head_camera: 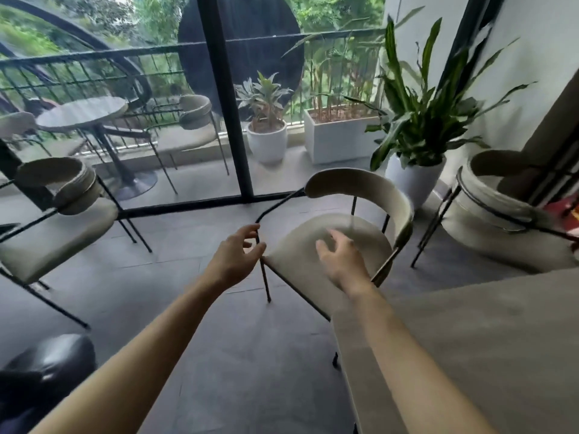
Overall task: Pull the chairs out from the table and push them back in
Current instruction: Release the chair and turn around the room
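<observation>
1. The cream chair [332, 245] with thin black metal legs stands at the centre of the frame, its seat corner just beside the edge of the grey table [470, 339] that fills the lower right.
2. The left hand [238, 255] is at the chair's black armrest bar [275, 206], where the bar bends down into the front leg; the fingers curl loosely around the bar, thumb and fingertips on either side, not clamped tight, and whether they touch it cannot be told.
3. The right hand [341, 261] hovers over the seat cushion, fingers spread wide and holding nothing; it is motion-blurred, so contact with the cushion cannot be told.
4. The curved backrest [360, 189] lies beyond both hands, toward the upper right.
5. A second matching chair [59, 227] stands at the left of the frame, well apart from the hands.
6. A third chair [501, 211] sits at the right edge, near the table.
7. A potted plant [416, 133] in a white pot stands behind the centre chair, beside the glass door [225, 98].
</observation>
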`<state>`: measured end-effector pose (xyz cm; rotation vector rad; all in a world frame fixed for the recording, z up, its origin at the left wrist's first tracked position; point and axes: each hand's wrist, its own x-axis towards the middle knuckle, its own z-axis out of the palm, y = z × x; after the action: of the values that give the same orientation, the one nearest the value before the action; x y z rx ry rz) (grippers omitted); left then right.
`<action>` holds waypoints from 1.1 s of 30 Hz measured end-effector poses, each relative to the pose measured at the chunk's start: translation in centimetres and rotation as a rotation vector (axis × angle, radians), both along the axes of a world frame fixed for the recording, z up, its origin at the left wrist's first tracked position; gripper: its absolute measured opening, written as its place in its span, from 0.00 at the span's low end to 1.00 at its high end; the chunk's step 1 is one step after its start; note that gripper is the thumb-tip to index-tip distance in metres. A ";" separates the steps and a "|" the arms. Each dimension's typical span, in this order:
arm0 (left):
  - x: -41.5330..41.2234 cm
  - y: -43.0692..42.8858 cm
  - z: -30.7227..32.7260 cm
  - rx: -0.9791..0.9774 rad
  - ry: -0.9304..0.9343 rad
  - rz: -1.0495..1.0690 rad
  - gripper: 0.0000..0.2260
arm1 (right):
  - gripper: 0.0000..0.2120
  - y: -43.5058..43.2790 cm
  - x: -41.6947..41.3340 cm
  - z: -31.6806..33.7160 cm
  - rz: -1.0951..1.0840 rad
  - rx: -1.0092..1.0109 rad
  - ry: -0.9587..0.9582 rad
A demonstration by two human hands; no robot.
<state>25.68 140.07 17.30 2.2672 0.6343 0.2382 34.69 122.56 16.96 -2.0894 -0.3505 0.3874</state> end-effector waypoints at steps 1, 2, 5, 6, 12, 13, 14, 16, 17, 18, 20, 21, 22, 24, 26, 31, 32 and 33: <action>1.1 1.5 0.2 -0.001 -0.003 0.011 0.21 | 0.22 1.7 1.3 0.3 0.012 -0.002 0.000; 2.1 3.0 0.4 -0.002 -0.004 0.017 0.21 | 0.22 3.5 2.5 0.5 0.026 0.003 0.000; 5.0 7.8 0.4 0.015 0.012 0.022 0.21 | 0.22 9.0 6.2 0.5 0.063 0.009 -0.001; 6.0 9.5 0.3 0.024 0.017 0.024 0.21 | 0.22 10.9 7.5 0.4 0.067 0.005 -0.009; 13.0 21.4 0.0 0.082 0.017 0.021 0.18 | 0.23 23.0 15.4 -0.4 0.065 0.022 0.034; 14.2 23.4 0.1 0.072 0.018 0.023 0.19 | 0.23 25.0 16.8 -0.4 0.054 0.022 0.042; 15.4 25.5 0.2 0.061 0.021 0.025 0.19 | 0.23 26.9 18.1 -0.4 0.044 0.029 0.050; 18.2 29.8 0.1 0.062 0.024 0.018 0.19 | 0.23 30.5 20.8 -0.3 0.019 0.044 0.059; 19.8 31.8 0.1 0.057 0.013 0.020 0.19 | 0.24 32.2 22.3 -0.4 0.003 0.046 0.060; 21.5 33.7 0.0 0.045 0.001 0.026 0.18 | 0.24 33.6 23.8 -0.4 -0.013 0.043 0.058; 24.9 36.8 -0.3 0.019 -0.003 0.037 0.18 | 0.25 36.1 26.6 -0.6 -0.038 0.025 0.052; 26.9 38.1 -0.5 0.005 0.007 0.036 0.19 | 0.25 37.2 28.0 -0.8 -0.052 0.018 0.050; 28.9 39.2 -0.8 -0.011 0.016 0.026 0.20 | 0.25 38.3 29.6 -1.0 -0.070 0.013 0.049; 33.2 41.3 -1.2 -0.048 0.035 -0.022 0.20 | 0.25 40.4 33.0 -1.6 -0.127 -0.002 0.050; 37.8 43.3 -1.5 -0.045 0.057 -0.098 0.21 | 0.26 42.5 36.7 -2.2 -0.182 -0.003 0.054; 49.6 48.6 -0.9 -0.004 0.081 -0.198 0.21 | 0.26 47.6 46.5 -3.1 -0.274 0.002 0.087; 51.8 49.5 -0.6 0.012 0.086 -0.226 0.21 | 0.26 48.5 48.3 -3.0 -0.290 -0.005 0.094; 54.0 50.4 -0.2 0.029 0.091 -0.251 0.21 | 0.26 49.3 50.1 -2.9 -0.305 -0.008 0.094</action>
<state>79.73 190.47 17.14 2.3685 0.3880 0.0217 84.83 171.85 14.04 -2.0826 0.0265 0.3028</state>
